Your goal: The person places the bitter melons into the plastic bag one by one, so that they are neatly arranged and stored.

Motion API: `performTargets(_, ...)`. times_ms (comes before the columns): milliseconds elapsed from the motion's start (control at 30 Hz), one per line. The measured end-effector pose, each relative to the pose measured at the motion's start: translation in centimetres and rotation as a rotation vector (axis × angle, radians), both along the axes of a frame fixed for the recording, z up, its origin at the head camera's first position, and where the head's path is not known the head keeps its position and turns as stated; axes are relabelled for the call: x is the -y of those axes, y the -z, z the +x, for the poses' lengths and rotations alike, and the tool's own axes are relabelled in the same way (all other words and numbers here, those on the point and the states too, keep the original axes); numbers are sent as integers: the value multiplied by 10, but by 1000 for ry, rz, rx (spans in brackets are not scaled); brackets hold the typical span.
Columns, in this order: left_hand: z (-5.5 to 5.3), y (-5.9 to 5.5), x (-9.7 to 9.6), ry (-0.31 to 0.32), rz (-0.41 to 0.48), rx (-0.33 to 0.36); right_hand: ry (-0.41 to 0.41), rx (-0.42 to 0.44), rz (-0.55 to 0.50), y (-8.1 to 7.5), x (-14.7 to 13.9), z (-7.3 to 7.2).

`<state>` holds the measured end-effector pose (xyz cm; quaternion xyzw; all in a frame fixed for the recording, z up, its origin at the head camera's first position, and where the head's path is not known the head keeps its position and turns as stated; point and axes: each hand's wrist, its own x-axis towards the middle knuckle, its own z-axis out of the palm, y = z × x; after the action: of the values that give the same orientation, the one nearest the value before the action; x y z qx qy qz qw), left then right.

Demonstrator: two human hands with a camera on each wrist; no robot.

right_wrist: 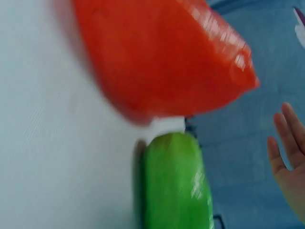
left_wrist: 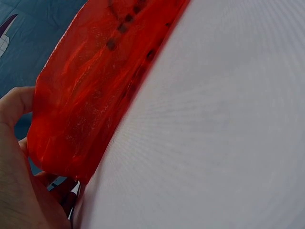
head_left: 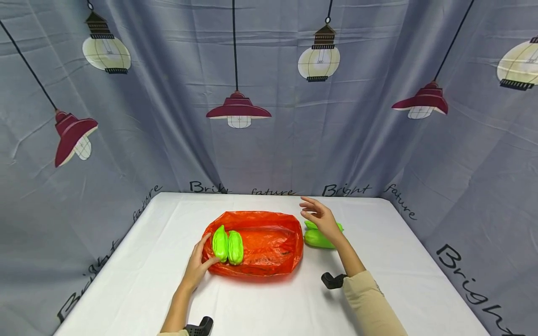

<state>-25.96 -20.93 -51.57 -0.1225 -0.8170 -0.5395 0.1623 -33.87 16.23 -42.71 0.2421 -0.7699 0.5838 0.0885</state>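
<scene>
A red plastic bag lies spread open like a basin on the white table. Two bright green, ridged oblong vegetables sit side by side in its left end. My left hand holds the bag's left end, thumb over the near rim and fingers along the outer side; the left wrist view shows the hand against the red film. Right of the bag lie more green vegetables, partly hidden behind my right hand. That hand is raised above them, holding nothing, its fingers loosely extended.
The white-covered table ends at a grey-blue curtain printed with lamps and lettering. A black wrist camera mount juts from the right forearm, another mount from the left.
</scene>
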Motion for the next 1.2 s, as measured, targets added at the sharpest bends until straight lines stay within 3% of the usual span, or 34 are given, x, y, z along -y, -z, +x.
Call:
performTargets(167,-15,28,7,-5,-6,-6,-4,43,47,14,-23,0)
performTargets(267,-19,36,9,7,10,7,-10,70,78,20,-34,0)
performTargets(367,-17,31,7,-1,-15,11,-14,91,120,25,-45,0)
performTargets(533,-2,6,-1,3,-14,-2,-40,112,171,33,-60,1)
performTargets(633,3,-3,-3,10,6,-2,-54,121,190,37,-67,2)
performTargets(700,1,1,-2,7,4,-7,-57,123,201,39,-71,3)
performTargets(933,-17,29,7,-27,-37,1,-65,129,203,47,-77,4)
performTargets(1200,-20,34,9,-6,-2,14,-96,154,201,53,-78,4)
